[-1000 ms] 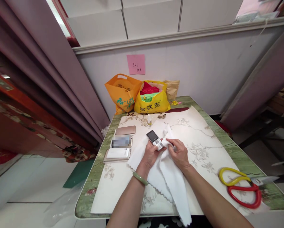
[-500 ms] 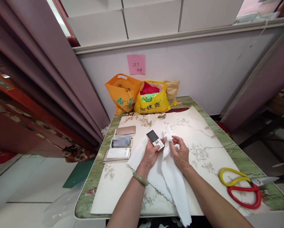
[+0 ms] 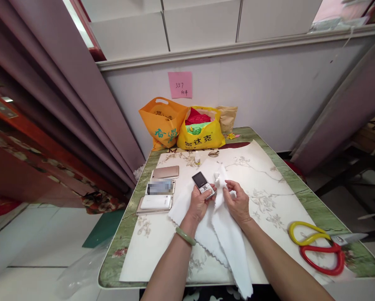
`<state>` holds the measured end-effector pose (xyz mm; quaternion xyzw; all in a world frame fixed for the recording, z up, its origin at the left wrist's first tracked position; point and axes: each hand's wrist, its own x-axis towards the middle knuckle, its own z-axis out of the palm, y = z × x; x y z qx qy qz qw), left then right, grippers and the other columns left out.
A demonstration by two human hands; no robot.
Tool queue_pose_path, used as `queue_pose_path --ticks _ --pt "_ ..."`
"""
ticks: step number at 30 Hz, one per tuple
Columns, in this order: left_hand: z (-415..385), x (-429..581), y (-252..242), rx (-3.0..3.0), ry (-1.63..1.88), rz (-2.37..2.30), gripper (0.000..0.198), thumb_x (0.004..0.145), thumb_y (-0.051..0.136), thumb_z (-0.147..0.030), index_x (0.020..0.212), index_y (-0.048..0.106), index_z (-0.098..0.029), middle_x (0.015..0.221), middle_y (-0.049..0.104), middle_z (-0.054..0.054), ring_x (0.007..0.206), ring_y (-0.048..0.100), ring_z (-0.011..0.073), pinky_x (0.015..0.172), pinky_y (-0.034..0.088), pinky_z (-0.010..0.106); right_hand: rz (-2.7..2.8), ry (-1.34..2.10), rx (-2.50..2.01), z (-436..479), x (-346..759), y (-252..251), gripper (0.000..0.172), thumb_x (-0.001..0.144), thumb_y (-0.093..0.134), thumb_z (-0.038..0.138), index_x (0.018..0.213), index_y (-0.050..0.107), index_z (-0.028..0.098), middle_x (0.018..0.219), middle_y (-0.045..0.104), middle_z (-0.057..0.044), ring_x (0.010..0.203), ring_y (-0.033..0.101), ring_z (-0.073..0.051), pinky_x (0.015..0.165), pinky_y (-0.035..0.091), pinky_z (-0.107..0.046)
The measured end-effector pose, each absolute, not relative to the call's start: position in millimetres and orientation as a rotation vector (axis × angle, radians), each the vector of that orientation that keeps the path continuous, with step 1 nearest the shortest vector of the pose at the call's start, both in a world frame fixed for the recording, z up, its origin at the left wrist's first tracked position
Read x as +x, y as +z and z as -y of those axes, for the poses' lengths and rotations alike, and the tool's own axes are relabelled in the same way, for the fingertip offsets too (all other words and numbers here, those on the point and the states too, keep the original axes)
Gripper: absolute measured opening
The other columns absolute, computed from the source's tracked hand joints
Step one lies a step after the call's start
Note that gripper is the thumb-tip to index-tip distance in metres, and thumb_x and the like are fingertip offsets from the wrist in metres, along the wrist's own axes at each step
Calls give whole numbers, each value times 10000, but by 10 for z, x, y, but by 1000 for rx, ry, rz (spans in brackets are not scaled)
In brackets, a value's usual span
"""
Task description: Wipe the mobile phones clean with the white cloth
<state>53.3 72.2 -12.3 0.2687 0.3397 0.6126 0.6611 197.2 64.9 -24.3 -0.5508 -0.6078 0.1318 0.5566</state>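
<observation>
My left hand point(image 3: 199, 203) is closed around a keypad mobile phone point(image 3: 203, 184), its dark screen and silvery keys facing up and its top tilted to the left. The thumb lies over the lower keys. To its right, my right hand point(image 3: 237, 201) pinches a white cloth point(image 3: 220, 200) between thumb and fingers. The cloth is bunched at its top and hangs in a long fold past the table's front edge. Another part of it, with a wavy rim, spreads flat under my left wrist.
Several phones lie at the left: a rose-gold one point(image 3: 165, 172), a blurred one point(image 3: 160, 187) and a white one point(image 3: 156, 202) on top of another. Scissors point(image 3: 336, 251) lie at the right corner. An orange bag point(image 3: 163, 121) and a yellow bag point(image 3: 201, 138) stand at the back.
My left hand has tilted the keypad phone slightly, and its top has shifted a little left. My right hand and the cloth have hardly moved.
</observation>
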Motion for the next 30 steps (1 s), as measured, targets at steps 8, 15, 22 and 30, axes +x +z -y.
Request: queue_pose_path --ticks 8,15,22,30 --pt "-738 534 -126 538 1321 -848 502 758 640 -609 892 620 -126 786 692 104 656 649 181 492 445 247 1415 242 -1293 -595 1953 -236 309 870 562 303 1167 541 221 916 663 -31 811 636 -171 680 517 -294" --pt "-759 549 -75 505 1258 -680 682 786 473 -737 1191 609 -205 1108 694 100 1023 643 251 841 517 349 1728 169 -1092 -584 1952 -171 174 900 537 255 1036 644 251 969 700 -50 928 630 -203 874 488 -399" --pt "-701 540 -35 588 1302 -640 513 750 734 -423 1185 594 -190 1091 678 88 1029 626 225 936 467 360 2021 283 -933 -652 1946 -203 362 926 445 210 1239 592 314 1256 637 -11 1228 524 -212 1100 303 -517" --pt "-678 538 -122 635 1329 -764 585 665 799 -226 1189 539 -221 1128 654 69 955 634 199 891 480 360 1604 442 -1182 -583 1977 -167 490 901 416 229 1390 391 239 1195 660 -53 1155 564 -216 950 470 -434"
